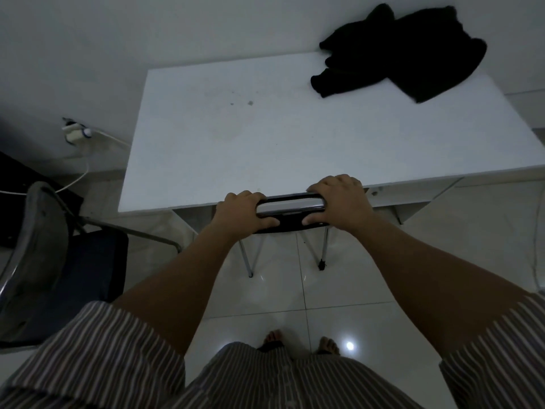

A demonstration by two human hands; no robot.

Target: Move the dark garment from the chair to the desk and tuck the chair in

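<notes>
Gripping chair point(290, 208) back, left hand point(241, 212) and right hand point(339, 202) fingers clamped on it | backrest runs left-right at table point(265, 137) near edge | garment point(404, 54) far right on table | push away

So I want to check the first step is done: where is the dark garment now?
In the head view, the dark garment lies crumpled on the white desk, at its far right corner by the wall.
</notes>
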